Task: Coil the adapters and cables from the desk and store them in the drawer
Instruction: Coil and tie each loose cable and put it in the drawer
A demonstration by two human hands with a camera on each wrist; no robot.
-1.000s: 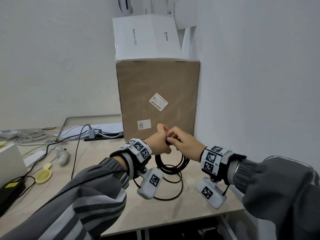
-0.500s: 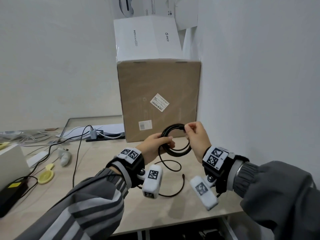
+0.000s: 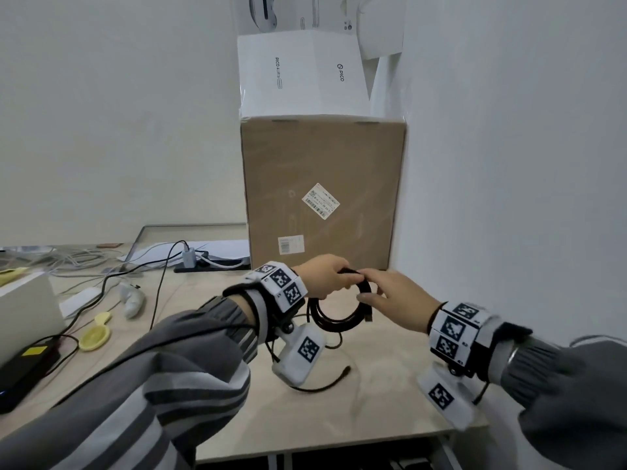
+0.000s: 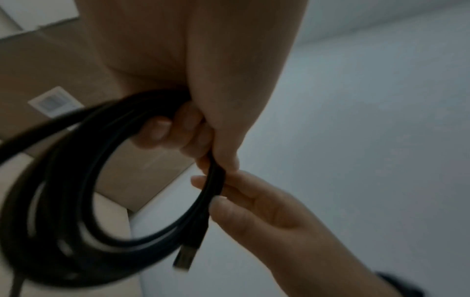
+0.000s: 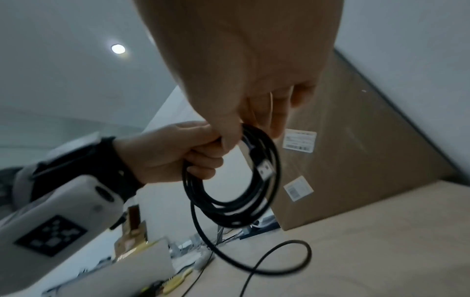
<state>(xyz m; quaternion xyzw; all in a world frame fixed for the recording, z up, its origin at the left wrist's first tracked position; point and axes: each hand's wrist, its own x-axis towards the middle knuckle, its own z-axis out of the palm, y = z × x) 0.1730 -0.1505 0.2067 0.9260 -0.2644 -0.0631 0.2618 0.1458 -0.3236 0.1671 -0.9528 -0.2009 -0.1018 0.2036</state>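
A black cable (image 3: 334,322) hangs as a coil of several loops over the desk (image 3: 390,401), in front of the cardboard box. My left hand (image 3: 324,276) grips the top of the coil (image 4: 63,201) in its curled fingers (image 4: 162,130). My right hand (image 3: 390,295) pinches one strand just to the right of the left hand (image 5: 172,156). Below that pinch hangs a USB plug (image 4: 185,257), also seen against the coil (image 5: 229,191) as a silver plug (image 5: 264,170). A loose tail (image 3: 322,385) trails from the coil onto the desk.
A tall cardboard box (image 3: 322,198) with a white box (image 3: 298,76) on top stands right behind the hands, against the right wall. To the left lie a power strip (image 3: 210,264), white cables (image 3: 68,259), a yellow object (image 3: 95,337) and a black adapter (image 3: 23,364).
Both hands dropped lower with the coil. My right hand came back in to the left hand, adding another loop, and the loose tail on the desk is shorter.
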